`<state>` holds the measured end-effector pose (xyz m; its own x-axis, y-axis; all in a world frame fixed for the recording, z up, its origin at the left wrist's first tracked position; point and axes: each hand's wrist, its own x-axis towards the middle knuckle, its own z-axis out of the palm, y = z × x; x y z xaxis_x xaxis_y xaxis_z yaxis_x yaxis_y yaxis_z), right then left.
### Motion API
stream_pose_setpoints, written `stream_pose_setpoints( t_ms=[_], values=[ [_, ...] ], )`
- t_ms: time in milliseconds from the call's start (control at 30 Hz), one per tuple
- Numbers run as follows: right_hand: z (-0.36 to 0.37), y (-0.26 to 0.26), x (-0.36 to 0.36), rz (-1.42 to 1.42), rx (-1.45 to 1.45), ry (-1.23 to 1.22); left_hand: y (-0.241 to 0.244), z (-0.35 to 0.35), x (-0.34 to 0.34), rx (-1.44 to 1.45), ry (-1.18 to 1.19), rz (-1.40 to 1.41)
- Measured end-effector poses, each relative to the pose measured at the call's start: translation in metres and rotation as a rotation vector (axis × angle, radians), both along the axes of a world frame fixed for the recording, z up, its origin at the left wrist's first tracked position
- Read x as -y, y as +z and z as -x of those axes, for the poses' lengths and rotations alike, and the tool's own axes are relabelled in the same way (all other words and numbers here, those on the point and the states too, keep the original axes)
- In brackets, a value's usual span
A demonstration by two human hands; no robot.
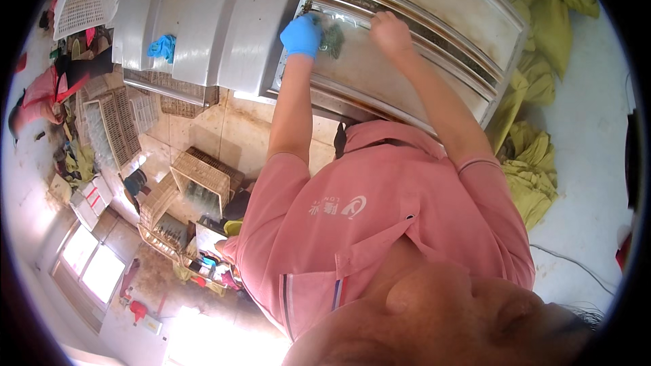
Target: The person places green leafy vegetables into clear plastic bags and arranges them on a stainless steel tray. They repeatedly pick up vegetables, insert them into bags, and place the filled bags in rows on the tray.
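Observation:
My left hand (301,35), in a blue glove, is closed on a clear plastic bag (333,39) with dark green leafy material inside. The bag lies over a pale panel of a metal-framed worktop (376,68). To its right, my bare right hand (390,33) hovers over or rests on the worktop, fingers curled. The bag's shiny film reaches towards those fingers; whether they pinch it cannot be made out. Dark crumbs fill a long slot (442,40) between the panels, and more lie along the left edge.
A stainless steel surface (198,20) adjoins on the left, with a crumpled blue glove (163,48) on it. Full yellow-green sacks (544,35) stand at right. Plastic crates (201,175) sit on the floor at left. A white crate (89,2) is at upper left. Another person (38,91) is at far left.

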<state>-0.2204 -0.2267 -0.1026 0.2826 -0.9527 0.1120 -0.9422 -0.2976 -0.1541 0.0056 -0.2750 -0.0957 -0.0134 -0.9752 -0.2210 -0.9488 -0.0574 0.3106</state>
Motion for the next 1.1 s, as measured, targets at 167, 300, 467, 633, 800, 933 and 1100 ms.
stream_pose_setpoints(
  t_ms=[167, 300, 467, 633, 800, 933, 1100],
  values=[
    [-0.002, 0.004, -0.001, -0.072, -0.040, 0.009, -0.014, 0.000, 0.010, -0.017, 0.121, 0.113],
    [-0.004, 0.009, -0.004, -0.044, -0.027, -0.007, -0.005, 0.011, 0.005, -0.039, 0.126, 0.232],
    [-0.008, 0.019, -0.006, -0.039, -0.054, -0.024, -0.012, 0.020, 0.018, -0.239, -0.254, 0.302],
    [-0.006, 0.017, -0.006, -0.081, -0.021, -0.033, -0.003, 0.026, 0.040, -0.244, -0.215, 0.078],
    [-0.009, 0.019, -0.006, -0.078, -0.019, -0.035, -0.004, 0.031, 0.042, -0.247, -0.181, 0.097],
    [-0.007, 0.015, -0.011, -0.078, 0.034, -0.034, -0.019, 0.032, 0.029, -0.416, -0.112, 0.368],
    [0.010, 0.025, -0.074, -0.008, 0.258, 0.044, -0.017, 0.040, -0.018, -0.240, -0.185, 0.378]
  ],
)
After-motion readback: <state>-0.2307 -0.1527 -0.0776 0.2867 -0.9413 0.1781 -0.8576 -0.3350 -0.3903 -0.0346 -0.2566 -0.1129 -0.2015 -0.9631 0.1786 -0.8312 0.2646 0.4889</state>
